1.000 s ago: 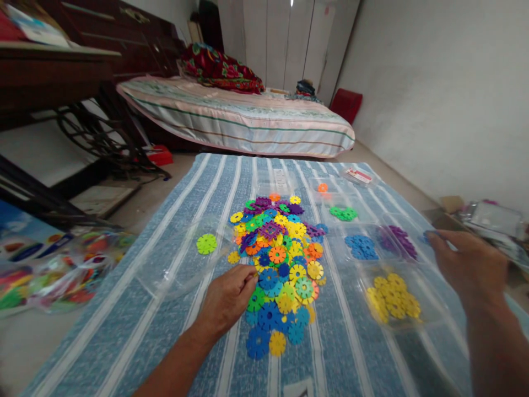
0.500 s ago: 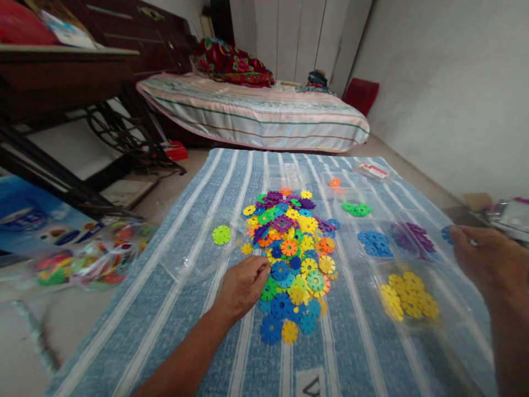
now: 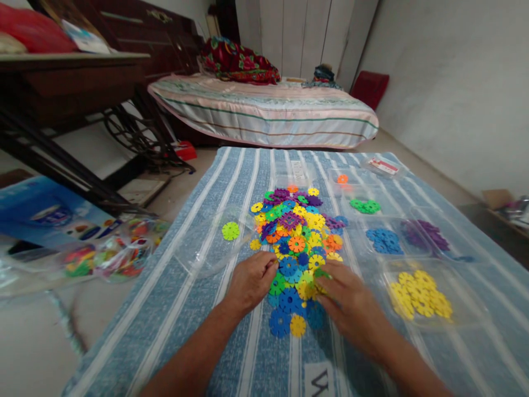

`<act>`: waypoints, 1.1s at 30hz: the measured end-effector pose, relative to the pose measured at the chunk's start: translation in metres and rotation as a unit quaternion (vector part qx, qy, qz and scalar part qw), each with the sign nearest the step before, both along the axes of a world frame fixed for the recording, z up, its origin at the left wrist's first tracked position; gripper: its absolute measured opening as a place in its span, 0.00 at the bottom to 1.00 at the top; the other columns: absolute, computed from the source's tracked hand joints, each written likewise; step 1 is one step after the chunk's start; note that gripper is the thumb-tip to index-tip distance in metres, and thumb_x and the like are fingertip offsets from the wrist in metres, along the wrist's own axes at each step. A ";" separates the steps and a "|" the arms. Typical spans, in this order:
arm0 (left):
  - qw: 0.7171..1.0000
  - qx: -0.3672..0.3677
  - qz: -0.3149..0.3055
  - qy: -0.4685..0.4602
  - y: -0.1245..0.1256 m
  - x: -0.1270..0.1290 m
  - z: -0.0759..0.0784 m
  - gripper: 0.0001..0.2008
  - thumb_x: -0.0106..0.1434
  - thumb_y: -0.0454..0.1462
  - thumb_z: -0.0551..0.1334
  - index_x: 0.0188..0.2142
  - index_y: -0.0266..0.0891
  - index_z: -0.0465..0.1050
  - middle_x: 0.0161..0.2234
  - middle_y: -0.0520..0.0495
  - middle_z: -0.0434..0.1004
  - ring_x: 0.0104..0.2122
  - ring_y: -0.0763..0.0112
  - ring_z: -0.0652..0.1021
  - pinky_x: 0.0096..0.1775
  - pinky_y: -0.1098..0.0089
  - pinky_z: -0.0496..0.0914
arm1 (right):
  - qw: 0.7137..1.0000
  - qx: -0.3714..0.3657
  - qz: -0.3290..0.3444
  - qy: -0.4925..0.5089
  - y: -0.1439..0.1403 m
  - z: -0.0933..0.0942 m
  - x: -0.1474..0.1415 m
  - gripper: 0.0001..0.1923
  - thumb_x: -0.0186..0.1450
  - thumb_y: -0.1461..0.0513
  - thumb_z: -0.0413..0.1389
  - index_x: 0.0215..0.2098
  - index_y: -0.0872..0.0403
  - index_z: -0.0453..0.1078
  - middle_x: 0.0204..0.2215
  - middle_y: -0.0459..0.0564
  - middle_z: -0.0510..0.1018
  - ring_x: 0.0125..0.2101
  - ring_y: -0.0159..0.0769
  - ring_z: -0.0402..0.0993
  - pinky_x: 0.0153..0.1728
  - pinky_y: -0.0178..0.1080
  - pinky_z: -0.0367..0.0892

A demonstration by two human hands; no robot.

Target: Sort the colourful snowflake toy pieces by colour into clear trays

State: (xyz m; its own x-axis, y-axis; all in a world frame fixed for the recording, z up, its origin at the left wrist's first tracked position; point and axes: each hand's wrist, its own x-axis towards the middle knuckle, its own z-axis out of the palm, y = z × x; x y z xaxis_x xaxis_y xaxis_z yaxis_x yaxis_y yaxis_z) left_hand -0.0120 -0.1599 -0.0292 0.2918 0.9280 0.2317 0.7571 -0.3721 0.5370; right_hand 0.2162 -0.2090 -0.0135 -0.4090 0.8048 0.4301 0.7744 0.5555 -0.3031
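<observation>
A heap of colourful notched plastic discs (image 3: 296,243) lies on a striped cloth, in blue, yellow, green, orange and purple. My left hand (image 3: 253,280) rests closed at the heap's left side; its curled fingers hide whatever may be in them. On the other side, my right hand (image 3: 349,295) reaches over the heap's near right part, with a green disc (image 3: 320,274) at its closed fingertips. Further right, clear boxes hold yellow discs (image 3: 421,295), blue discs (image 3: 384,241), purple discs (image 3: 427,234) and green discs (image 3: 365,206). A dark blue disc (image 3: 463,258) lies at the right box's near corner.
A lime disc (image 3: 230,231) lies in a clear tray left of the heap. At the back are an orange disc (image 3: 343,179) in a clear box and a small labelled package (image 3: 383,166). A bed (image 3: 264,118) stands beyond the cloth-covered table (image 3: 198,220).
My right hand has come from the far right boxes leftward to the heap. The blue disc it held now lies at the right box, and a green disc is at its fingers. My left hand stays closed.
</observation>
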 end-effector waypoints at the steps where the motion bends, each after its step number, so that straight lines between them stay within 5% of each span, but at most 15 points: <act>1: 1.000 0.001 -0.001 -0.001 0.000 0.000 0.000 0.07 0.62 0.36 0.53 0.32 0.39 0.69 0.26 0.52 0.70 0.28 0.73 0.71 0.30 0.74 0.62 | 1.000 -0.015 0.004 -0.006 -0.001 -0.002 -0.010 0.09 0.61 0.65 0.53 0.40 0.53 0.71 0.45 0.55 0.73 0.52 0.44 0.64 0.51 0.49 0.66; 7: 1.000 -0.006 -0.002 0.003 -0.001 0.000 0.000 0.08 0.62 0.36 0.53 0.32 0.39 0.69 0.27 0.51 0.71 0.29 0.72 0.72 0.31 0.73 0.63 | 0.999 -0.041 -0.011 -0.030 0.000 -0.008 -0.025 0.08 0.58 0.68 0.55 0.37 0.55 0.71 0.48 0.58 0.70 0.56 0.49 0.59 0.52 0.54 0.63; 16: 1.000 -0.007 -0.001 0.003 -0.001 0.000 0.000 0.07 0.62 0.36 0.53 0.32 0.39 0.69 0.27 0.51 0.71 0.29 0.73 0.72 0.31 0.73 0.63 | 0.998 -0.018 -0.002 0.064 -0.003 -0.018 -0.024 0.09 0.58 0.68 0.54 0.36 0.52 0.69 0.47 0.54 0.72 0.54 0.44 0.62 0.54 0.51 0.63; 22: 1.000 -0.005 -0.004 0.004 0.001 -0.001 0.001 0.08 0.62 0.37 0.52 0.32 0.40 0.69 0.27 0.52 0.72 0.29 0.73 0.73 0.32 0.73 0.64 | 0.995 -0.017 0.007 0.100 -0.004 -0.008 -0.014 0.05 0.61 0.67 0.53 0.29 0.52 0.67 0.40 0.51 0.75 0.48 0.39 0.68 0.51 0.47 0.66; 29: 1.000 0.000 0.002 0.013 0.003 -0.002 0.002 0.10 0.63 0.39 0.51 0.32 0.40 0.70 0.26 0.52 0.71 0.28 0.72 0.73 0.31 0.73 0.64 | 0.983 0.114 -0.134 0.047 0.014 0.029 0.073 0.06 0.63 0.62 0.52 0.31 0.52 0.69 0.38 0.52 0.76 0.43 0.38 0.72 0.46 0.45 0.69; 33: 1.000 0.005 0.003 0.008 0.003 -0.001 0.001 0.10 0.63 0.39 0.52 0.32 0.40 0.70 0.26 0.52 0.71 0.28 0.73 0.73 0.30 0.73 0.64 | 0.912 0.239 -0.329 -0.054 0.031 0.049 0.144 0.11 0.62 0.57 0.52 0.29 0.55 0.72 0.31 0.54 0.78 0.34 0.42 0.75 0.37 0.44 0.70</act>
State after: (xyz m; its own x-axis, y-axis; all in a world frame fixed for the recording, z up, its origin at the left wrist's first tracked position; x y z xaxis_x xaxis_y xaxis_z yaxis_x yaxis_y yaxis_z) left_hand -0.0133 -0.1571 -0.0278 0.2903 0.9272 0.2366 0.7672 -0.3733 0.5216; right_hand 0.3605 -0.1783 0.0350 0.0335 0.6223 0.7821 0.9987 0.0096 -0.0504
